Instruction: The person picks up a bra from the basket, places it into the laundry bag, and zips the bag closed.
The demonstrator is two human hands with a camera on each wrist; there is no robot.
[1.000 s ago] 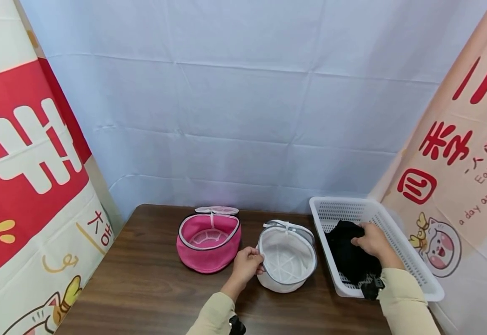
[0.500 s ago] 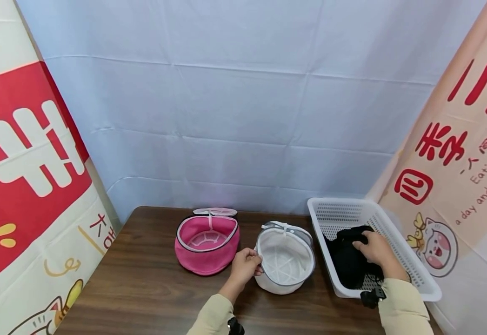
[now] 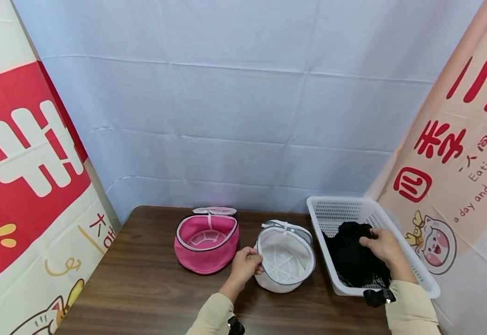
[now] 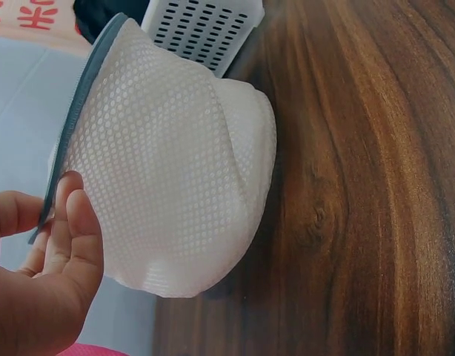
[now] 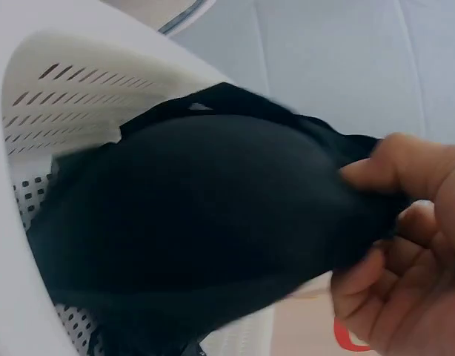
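A: What is held by the left hand (image 3: 245,265)?

B: The gray edge of the white mesh laundry bag (image 3: 280,284) is pinched between the thumb and fingers. The bag's round top is opened wide, and its lid is folded back.

A: And by the right hand (image 3: 383,246)?

B: The black bra (image 3: 352,256) is gripped by the thumb and fingers. 1 round cup is shown up close, a bit blurred.

A: Where can the black bra be found?

B: It is seen in the white plastic basket (image 3: 343,199), at the right end of the brown wooden table (image 3: 151,279). The white bag is set just beside the basket.

A: Is anything else shown?

B: A pink mesh laundry bag (image 3: 207,263) is placed left of the white bag. Its lid is folded back too. Behind the table, a pale blue cloth (image 3: 243,102) is hung, and printed cloths (image 3: 30,149) are hung on the 2 sides.
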